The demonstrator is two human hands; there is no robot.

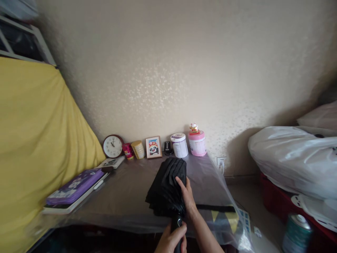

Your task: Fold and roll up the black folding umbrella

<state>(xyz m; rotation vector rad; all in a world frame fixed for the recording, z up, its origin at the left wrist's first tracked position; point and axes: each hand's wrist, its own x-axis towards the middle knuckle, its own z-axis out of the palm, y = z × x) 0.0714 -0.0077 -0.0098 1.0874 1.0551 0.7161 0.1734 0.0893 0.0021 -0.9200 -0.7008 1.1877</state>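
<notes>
A black folding umbrella (168,188) is held over the front of the table, canopy upward and its loose folds bulging to the left. My left hand (172,239) is closed around the dark handle (177,225) at the bottom. On the right side of the canopy lies my right hand (187,196), its thumb across the folds and the other fingers partly hidden behind the cloth. To the right of that hand, a long flat black strip (216,208) rests on the table's front edge.
A plastic-covered table (126,189) meets the wall. Along its back stand a clock (113,146), a framed panda picture (153,147) and tubs (179,145). A purple case (75,185) lies left, near a yellow curtain (31,133). White bags (295,158) and a spray can (297,232) stand right.
</notes>
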